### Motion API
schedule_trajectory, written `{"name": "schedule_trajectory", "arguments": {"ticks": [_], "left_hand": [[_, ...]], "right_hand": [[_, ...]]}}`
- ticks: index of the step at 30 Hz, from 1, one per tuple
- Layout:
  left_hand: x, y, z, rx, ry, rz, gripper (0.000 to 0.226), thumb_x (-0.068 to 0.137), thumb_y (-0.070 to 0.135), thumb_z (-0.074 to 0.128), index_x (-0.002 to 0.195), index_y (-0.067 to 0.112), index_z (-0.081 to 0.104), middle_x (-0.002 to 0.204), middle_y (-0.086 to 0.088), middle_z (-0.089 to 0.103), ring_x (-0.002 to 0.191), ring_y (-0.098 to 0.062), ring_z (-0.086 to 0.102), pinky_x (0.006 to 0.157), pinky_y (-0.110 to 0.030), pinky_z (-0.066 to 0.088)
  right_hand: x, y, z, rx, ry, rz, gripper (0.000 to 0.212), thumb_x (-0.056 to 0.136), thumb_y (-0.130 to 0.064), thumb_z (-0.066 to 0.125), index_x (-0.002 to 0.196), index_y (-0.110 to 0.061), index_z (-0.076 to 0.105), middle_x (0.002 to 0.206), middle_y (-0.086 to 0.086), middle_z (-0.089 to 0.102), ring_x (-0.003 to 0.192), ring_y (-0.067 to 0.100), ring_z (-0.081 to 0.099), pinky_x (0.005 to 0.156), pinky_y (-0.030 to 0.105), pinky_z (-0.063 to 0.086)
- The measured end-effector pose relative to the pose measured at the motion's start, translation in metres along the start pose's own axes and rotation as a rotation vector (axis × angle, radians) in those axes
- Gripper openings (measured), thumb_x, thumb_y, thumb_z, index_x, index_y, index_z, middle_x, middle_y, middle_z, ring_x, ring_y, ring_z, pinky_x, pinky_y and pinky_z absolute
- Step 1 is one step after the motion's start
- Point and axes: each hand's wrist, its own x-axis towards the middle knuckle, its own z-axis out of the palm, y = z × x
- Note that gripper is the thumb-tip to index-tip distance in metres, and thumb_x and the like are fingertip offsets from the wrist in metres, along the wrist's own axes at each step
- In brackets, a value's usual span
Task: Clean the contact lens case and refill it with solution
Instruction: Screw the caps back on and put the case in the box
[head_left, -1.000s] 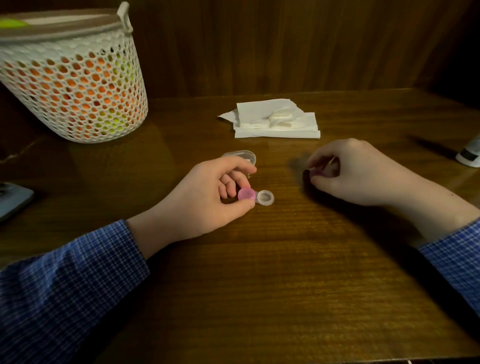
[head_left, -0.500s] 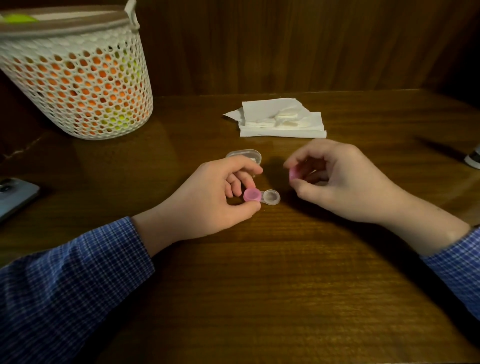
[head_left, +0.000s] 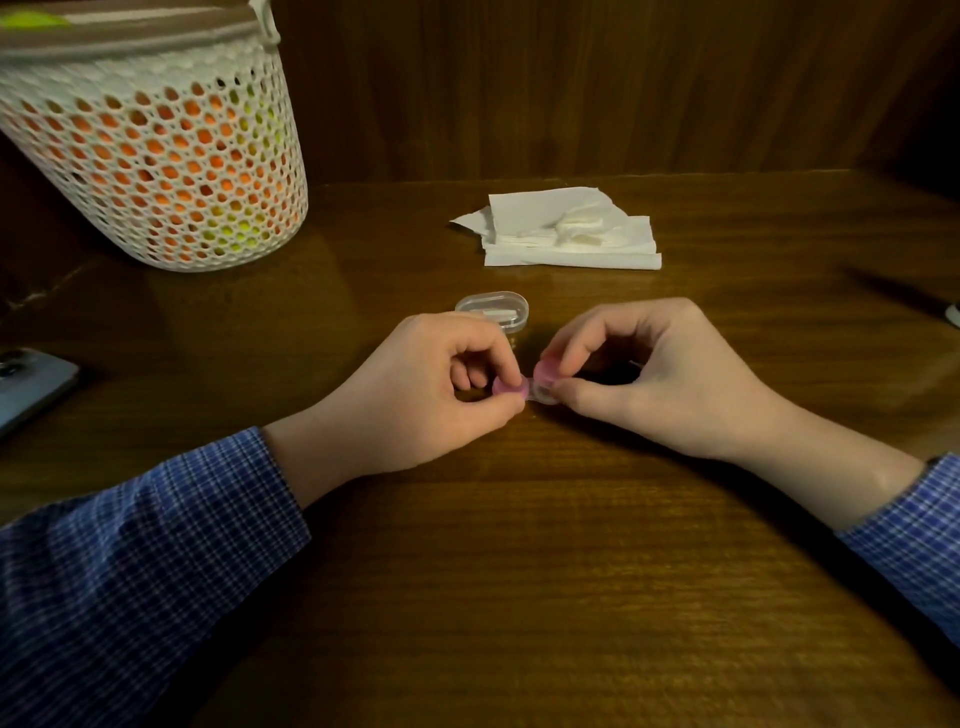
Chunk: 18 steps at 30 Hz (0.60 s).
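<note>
I see a brown wooden table (head_left: 519, 597) with a lens case (head_left: 524, 391) at its middle. My left hand (head_left: 415, 400) pinches the case's capped pink end (head_left: 508, 387) between thumb and forefinger. My right hand (head_left: 660, 379) holds a second pink cap (head_left: 545, 370) at the case's clear end, tilted, fingers curled round it. Just behind the case sits a small clear box (head_left: 493, 306) with something white inside. Farther behind the case lies a stack of white paper towels (head_left: 571, 234). Well to the left and behind the case stands a white mesh basket (head_left: 156, 156) showing orange and yellow through its holes. A phone (head_left: 31, 384) lies far left of the case at the picture's edge.
</note>
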Motion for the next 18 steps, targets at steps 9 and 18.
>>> {"name": "schedule_trajectory", "arguments": {"ticks": [9, 18], "left_hand": [[-0.0003, 0.0004, -0.0007, 0.007, 0.001, 0.018, 0.007, 0.086, 0.021, 0.078, 0.093, 0.023, 0.076, 0.091, 0.010, 0.072, 0.084, -0.016, 0.067, 0.066, -0.032, 0.056], [-0.0001, -0.0001, -0.0008, 0.011, 0.004, 0.021, 0.008, 0.086, 0.020, 0.079, 0.093, 0.023, 0.076, 0.091, 0.009, 0.072, 0.084, -0.017, 0.067, 0.067, -0.033, 0.056]], "right_hand": [[-0.0004, 0.0033, 0.0013, -0.071, -0.044, -0.019, 0.007, 0.079, -0.018, 0.085, 0.080, -0.023, 0.079, 0.095, -0.015, 0.076, 0.097, 0.003, 0.071, 0.089, 0.018, 0.055], [-0.0007, 0.0022, 0.0023, -0.117, -0.059, -0.039, 0.012, 0.080, -0.023, 0.080, 0.092, -0.026, 0.080, 0.097, -0.014, 0.074, 0.096, 0.006, 0.070, 0.087, 0.026, 0.058]]}}
